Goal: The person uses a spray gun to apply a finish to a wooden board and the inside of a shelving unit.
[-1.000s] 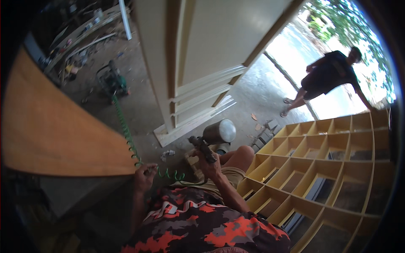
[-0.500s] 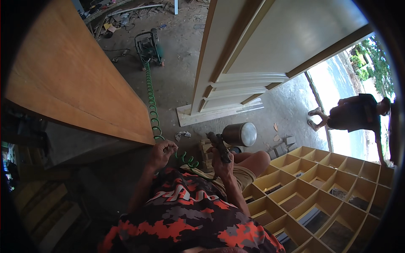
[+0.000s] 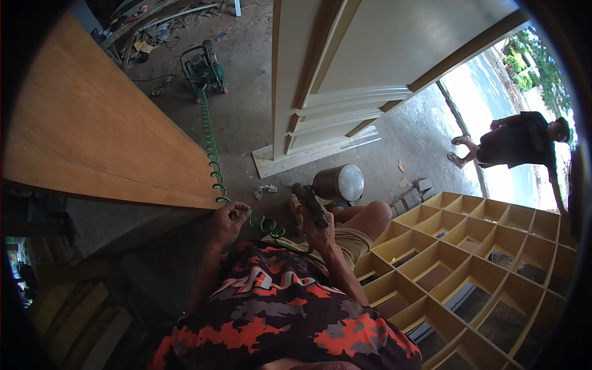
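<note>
My left hand (image 3: pixel 227 225) is closed on the green coiled hose (image 3: pixel 209 148), just below the lower edge of a large orange-brown wood panel (image 3: pixel 105 123). My right hand (image 3: pixel 319 234) grips a dark spray gun (image 3: pixel 313 206) with a round metal cup (image 3: pixel 338 183) on it, held above my bent bare leg. The hose runs up to a green wheeled machine (image 3: pixel 203 71) on the concrete floor, and a lower coil of it hangs between my two hands.
A cream panelled piece (image 3: pixel 345 55) stands on a pale board (image 3: pixel 266 161) ahead. At right are a yellow grid of wooden compartments (image 3: pixel 453 271) and grey blocks (image 3: pixel 413 197). Another person (image 3: pixel 512 139) stands by the bright doorway with an arm lowered toward the grid. Scrap wood lies at the back.
My view has turned, shifting the scene around. My left hand has risen slightly along the hose, and the spray gun remains in my right hand. The person by the doorway has shifted slightly.
</note>
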Available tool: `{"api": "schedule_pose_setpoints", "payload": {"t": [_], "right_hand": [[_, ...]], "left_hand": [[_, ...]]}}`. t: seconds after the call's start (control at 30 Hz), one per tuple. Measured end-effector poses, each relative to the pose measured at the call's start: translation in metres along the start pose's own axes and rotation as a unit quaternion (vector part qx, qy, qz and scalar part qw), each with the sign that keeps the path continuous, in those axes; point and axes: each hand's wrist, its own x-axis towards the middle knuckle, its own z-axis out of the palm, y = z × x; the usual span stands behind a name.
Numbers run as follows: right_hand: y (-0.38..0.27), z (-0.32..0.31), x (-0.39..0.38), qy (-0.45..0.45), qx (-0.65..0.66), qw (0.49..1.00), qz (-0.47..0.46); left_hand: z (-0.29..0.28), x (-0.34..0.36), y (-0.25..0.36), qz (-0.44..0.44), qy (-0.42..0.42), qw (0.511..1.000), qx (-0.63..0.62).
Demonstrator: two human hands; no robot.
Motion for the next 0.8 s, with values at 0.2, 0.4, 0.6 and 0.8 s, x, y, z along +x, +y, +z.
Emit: {"api": "schedule_pose_setpoints", "payload": {"t": [0.2,0.4,0.6,0.8], "right_hand": [[0.005,-0.013,0.011,0.053,-0.014,0.998,-0.025],[-0.008,-0.041,0.026,0.107,-0.023,0.991,-0.078],[-0.007,-0.058,0.036,0.108,0.012,0.994,-0.031],[0.006,-0.048,0.050,0.086,0.040,0.994,-0.059]], "left_hand": [[0.001,0.002,-0.011,0.018,0.012,1.000,-0.008],[0.003,0.006,-0.016,0.018,-0.010,1.000,-0.020],[0.008,0.009,-0.024,0.028,-0.004,0.999,-0.029],[0.012,0.012,-0.010,0.048,-0.015,0.999,-0.001]]}}
